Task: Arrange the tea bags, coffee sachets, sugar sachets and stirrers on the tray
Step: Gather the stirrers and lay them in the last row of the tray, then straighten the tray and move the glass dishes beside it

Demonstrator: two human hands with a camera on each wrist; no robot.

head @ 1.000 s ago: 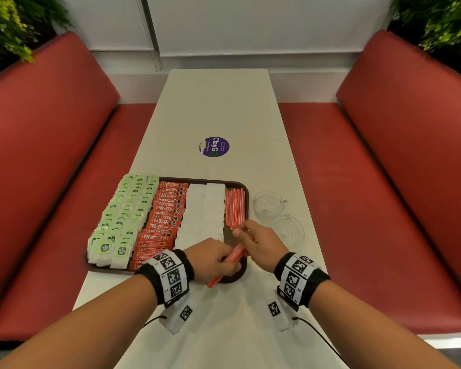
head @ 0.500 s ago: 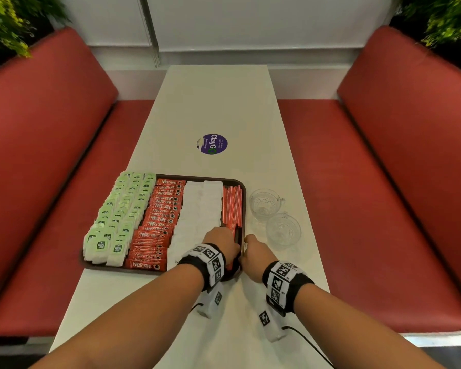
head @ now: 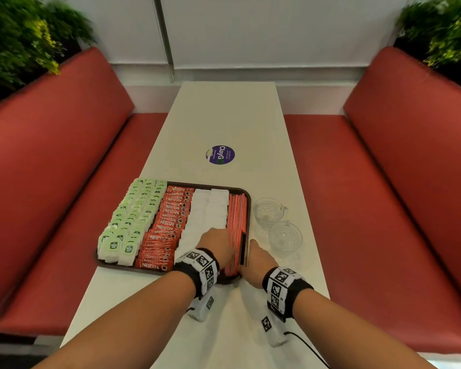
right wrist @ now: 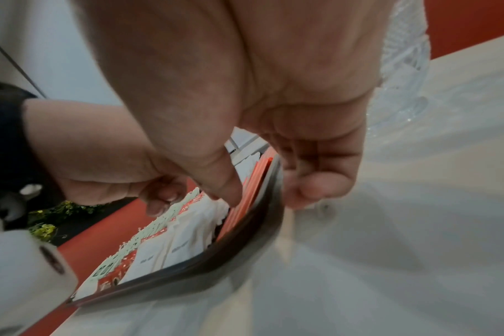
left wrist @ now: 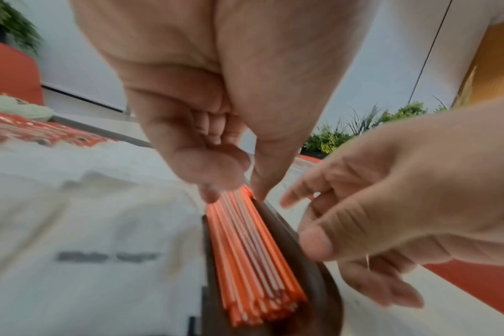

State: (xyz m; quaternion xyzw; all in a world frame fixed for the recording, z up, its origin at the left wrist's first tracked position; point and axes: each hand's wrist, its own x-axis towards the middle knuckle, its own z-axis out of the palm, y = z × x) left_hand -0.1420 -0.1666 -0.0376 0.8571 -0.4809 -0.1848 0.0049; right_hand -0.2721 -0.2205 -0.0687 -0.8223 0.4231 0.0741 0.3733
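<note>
the left hand [left wrist: 205, 127] had its fingers [left wrist: 216, 168] drawn together, tips on the stirrers [left wrist: 253, 261]; the right hand [left wrist: 389, 204] lay loosely spread beside the tray [left wrist: 317, 279] rim.

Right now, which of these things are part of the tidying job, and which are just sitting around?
Part of the job:
tray
tea bags
coffee sachets
sugar sachets
stirrers
left hand, touching the stirrers
right hand, at the tray's edge

Just sitting around:
two glass cups
round sticker
table
</note>
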